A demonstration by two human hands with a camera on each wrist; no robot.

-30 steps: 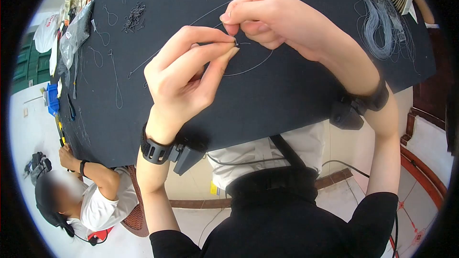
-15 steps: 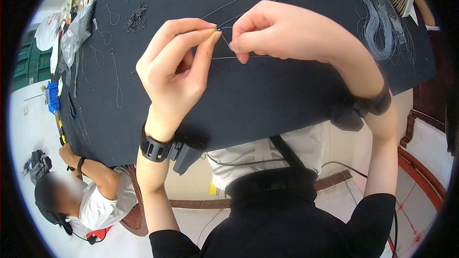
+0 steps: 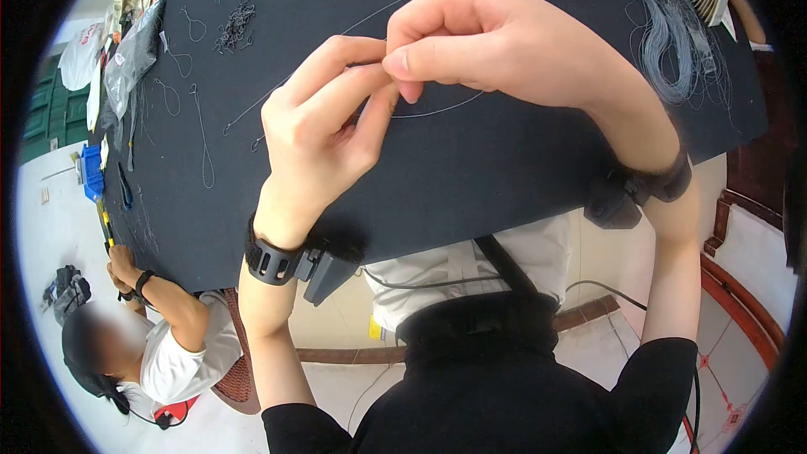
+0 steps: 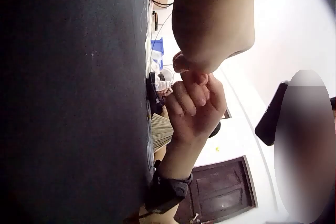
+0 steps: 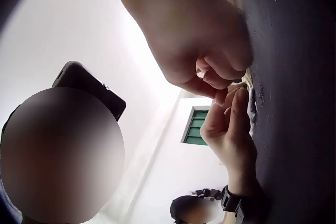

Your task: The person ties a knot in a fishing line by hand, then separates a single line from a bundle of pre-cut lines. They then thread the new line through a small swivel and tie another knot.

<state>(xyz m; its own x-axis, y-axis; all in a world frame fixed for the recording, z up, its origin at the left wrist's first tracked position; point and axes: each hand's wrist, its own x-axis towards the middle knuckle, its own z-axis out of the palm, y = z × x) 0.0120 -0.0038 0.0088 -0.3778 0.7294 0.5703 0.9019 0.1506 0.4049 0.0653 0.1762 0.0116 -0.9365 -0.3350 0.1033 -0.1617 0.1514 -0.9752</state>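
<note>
In the head view, my left hand point(image 3: 324, 122) and right hand point(image 3: 496, 50) meet over the dark table, fingertips right against each other. The left thumb and fingers pinch a thin grey fishing line point(image 3: 437, 109), part of which curves away below the right hand. My right thumb and forefinger pinch at the same spot; the fingers hide the pinched part of the line. The right wrist view shows the left hand point(image 5: 233, 124) from the side, and the left wrist view shows the right hand point(image 4: 194, 103), its other fingers curled.
A pile of small dark hooks point(image 3: 235, 27) and several looped lines point(image 3: 204, 143) lie on the table point(image 3: 471, 176) at left. A coil of pale line point(image 3: 664, 50) sits at the right, plastic bags point(image 3: 139, 50) at the far left. Another person point(image 3: 181, 324) sits at the lower left.
Both hands shifted left and apart with a bit of line between them, then came back together further up. The right fingertips now meet the left ones.
</note>
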